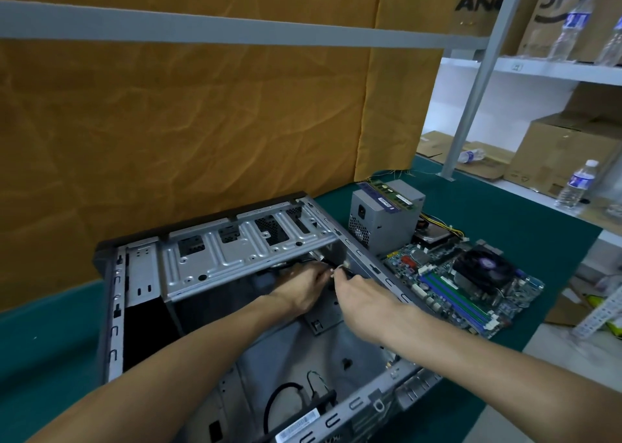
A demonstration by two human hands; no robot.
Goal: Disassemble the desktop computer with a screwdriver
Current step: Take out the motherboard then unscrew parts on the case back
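The open grey computer case (215, 257) lies on its side on the green mat, its inside mostly bare. Both hands reach under the drive cage at the case's far end. My left hand (303, 288) has its fingers curled around something dark there, hidden under the cage. My right hand (356, 288) pinches a small white connector (343, 267) on a dark cable beside the case wall. The removed motherboard (464, 284) with its fan lies to the right of the case. No screwdriver is in view.
A grey power supply (383, 217) with memory sticks on top stands behind the motherboard. An orange cloth (202, 123) hangs behind the case. White shelves (538, 69) on the right hold cardboard boxes and water bottles (577, 183). Black cables (286, 395) lie in the case's near end.
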